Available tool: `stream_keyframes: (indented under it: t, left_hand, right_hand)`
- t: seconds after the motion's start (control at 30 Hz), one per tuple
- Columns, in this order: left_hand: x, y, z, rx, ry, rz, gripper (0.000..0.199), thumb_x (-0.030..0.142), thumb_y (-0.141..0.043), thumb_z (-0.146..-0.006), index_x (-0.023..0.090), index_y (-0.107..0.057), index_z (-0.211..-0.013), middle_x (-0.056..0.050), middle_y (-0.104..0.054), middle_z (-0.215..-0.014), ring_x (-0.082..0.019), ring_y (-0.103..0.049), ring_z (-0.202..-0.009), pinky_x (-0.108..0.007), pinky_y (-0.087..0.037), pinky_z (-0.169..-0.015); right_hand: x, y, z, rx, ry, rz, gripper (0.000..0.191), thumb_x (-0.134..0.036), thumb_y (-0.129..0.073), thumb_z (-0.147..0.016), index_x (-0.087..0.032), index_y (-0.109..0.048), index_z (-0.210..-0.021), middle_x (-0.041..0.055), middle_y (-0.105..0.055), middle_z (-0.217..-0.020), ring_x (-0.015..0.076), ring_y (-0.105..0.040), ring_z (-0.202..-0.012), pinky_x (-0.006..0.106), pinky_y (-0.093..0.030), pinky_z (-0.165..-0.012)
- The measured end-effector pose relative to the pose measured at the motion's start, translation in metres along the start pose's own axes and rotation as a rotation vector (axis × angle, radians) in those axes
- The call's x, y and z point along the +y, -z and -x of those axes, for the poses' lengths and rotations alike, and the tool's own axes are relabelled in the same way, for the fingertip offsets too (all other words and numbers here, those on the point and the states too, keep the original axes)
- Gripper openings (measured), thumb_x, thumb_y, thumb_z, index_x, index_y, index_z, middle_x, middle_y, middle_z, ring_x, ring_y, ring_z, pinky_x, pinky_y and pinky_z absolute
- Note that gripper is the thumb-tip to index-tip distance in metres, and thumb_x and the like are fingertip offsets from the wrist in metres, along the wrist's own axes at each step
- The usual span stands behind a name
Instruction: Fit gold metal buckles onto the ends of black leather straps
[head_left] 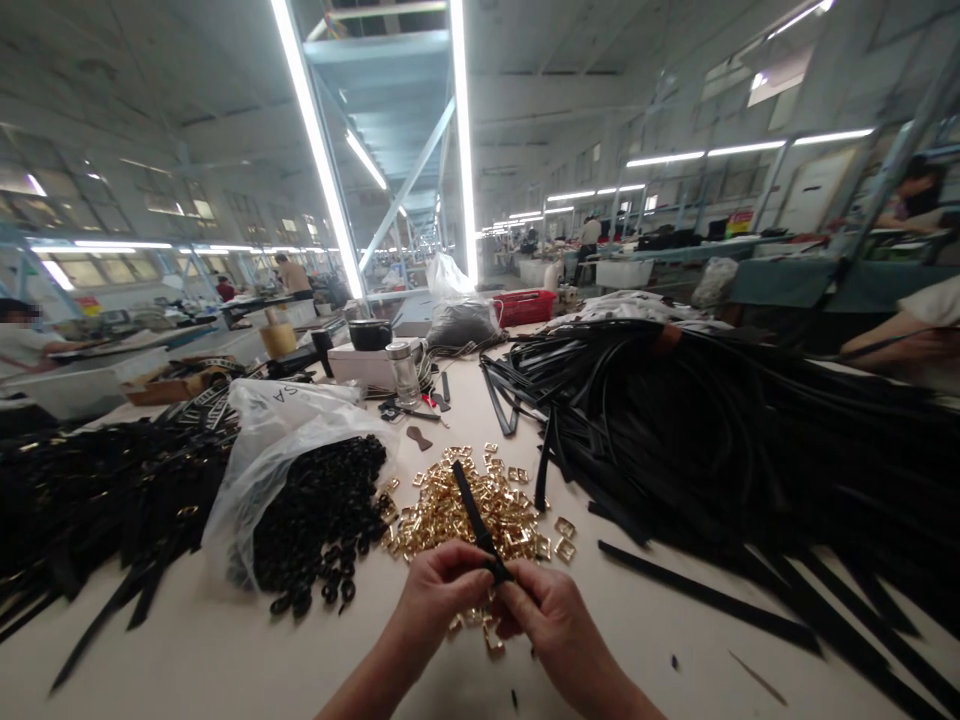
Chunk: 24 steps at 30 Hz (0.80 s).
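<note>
Both my hands meet over the near side of a pile of gold buckles (491,500), pinching one black strap (471,500). My left hand (442,590) has its thumb and fingertips closed on the strap. From the other side, my right hand (544,605) grips it with thumb and fingers together. The strap's flat end points up and away over the buckles. What lies between the fingertips is partly hidden. To the left, small black loops (322,500) spill from a clear plastic bag (255,450) onto the pale table (300,670).
A big heap of black straps (697,430) covers the right side. More black straps with gold fittings (150,480) lie at left. Behind stand a glass jar (403,372), a dark cup (371,334) and a red basket (525,306). At far right a person's arm (892,335) shows.
</note>
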<state>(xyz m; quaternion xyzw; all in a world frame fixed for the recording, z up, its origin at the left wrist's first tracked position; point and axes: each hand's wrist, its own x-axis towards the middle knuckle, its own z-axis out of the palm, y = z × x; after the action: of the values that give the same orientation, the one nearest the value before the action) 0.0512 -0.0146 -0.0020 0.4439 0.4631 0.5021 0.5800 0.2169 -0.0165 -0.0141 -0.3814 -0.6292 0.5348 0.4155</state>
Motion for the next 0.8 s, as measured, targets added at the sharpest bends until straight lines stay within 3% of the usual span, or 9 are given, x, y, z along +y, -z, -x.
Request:
stream_keyframes:
  t: [0.17,0.27,0.47,0.6,0.73,0.8]
  left_hand:
    - [-0.011,0.0,-0.003,-0.011,-0.07,-0.027,0.027,0.039,-0.087,-0.059,0.017,-0.075,-0.07,-0.002,-0.069,-0.059,-0.014,-0.06,-0.051,-0.024,-0.045,-0.051]
    - [-0.016,-0.001,-0.003,-0.009,-0.073,-0.059,0.024,0.036,-0.086,-0.061,0.017,-0.076,-0.071,-0.004,-0.07,-0.062,-0.015,-0.061,-0.053,-0.025,-0.045,-0.051]
    - [-0.005,-0.005,0.004,-0.1,-0.04,-0.011,0.026,0.037,-0.082,-0.069,0.015,-0.076,-0.081,-0.004,-0.07,-0.064,-0.015,-0.062,-0.058,-0.025,-0.048,-0.058]
    - [0.002,-0.002,0.003,-0.014,0.003,0.15,0.031,0.041,-0.081,-0.072,0.016,-0.07,-0.088,-0.003,-0.071,-0.07,-0.011,-0.062,-0.056,-0.021,-0.047,-0.056]
    - [-0.001,0.001,-0.001,0.041,0.004,0.251,0.043,0.047,-0.081,-0.07,0.016,-0.07,-0.096,0.004,-0.061,-0.058,-0.005,-0.051,-0.044,-0.016,-0.039,-0.045]
    - [-0.005,0.001,-0.001,0.048,0.041,0.222,0.047,0.052,-0.082,-0.066,0.014,-0.072,-0.092,0.005,-0.054,-0.049,-0.004,-0.044,-0.038,-0.015,-0.033,-0.039]
  right_hand:
    - [-0.005,-0.003,0.001,-0.023,0.024,-0.031,0.028,-0.039,-0.057,-0.091,-0.015,-0.07,-0.095,0.0027,-0.067,-0.072,0.017,-0.064,-0.065,0.025,-0.049,-0.059]
    - [-0.009,-0.003,0.002,-0.058,0.037,-0.061,0.025,-0.036,-0.061,-0.088,-0.015,-0.07,-0.099,0.0034,-0.069,-0.077,0.0182,-0.065,-0.071,0.025,-0.05,-0.063]
    - [-0.01,0.003,0.001,0.033,0.001,-0.067,0.039,-0.05,-0.06,-0.089,-0.013,-0.068,-0.092,0.0044,-0.067,-0.07,0.0171,-0.063,-0.062,0.026,-0.05,-0.057]
    - [-0.012,0.006,0.001,0.049,0.009,-0.067,0.038,-0.051,-0.058,-0.091,-0.014,-0.066,-0.087,0.0032,-0.066,-0.071,0.015,-0.062,-0.058,0.025,-0.05,-0.054]
    - [-0.014,0.003,0.004,0.04,0.036,0.042,0.038,-0.049,-0.054,-0.092,-0.015,-0.061,-0.076,0.0002,-0.06,-0.06,0.0121,-0.058,-0.049,0.021,-0.046,-0.048]
    - [-0.012,0.001,0.006,0.01,0.018,0.051,0.036,-0.047,-0.054,-0.092,-0.015,-0.061,-0.076,0.0003,-0.061,-0.06,0.0111,-0.057,-0.046,0.02,-0.045,-0.045]
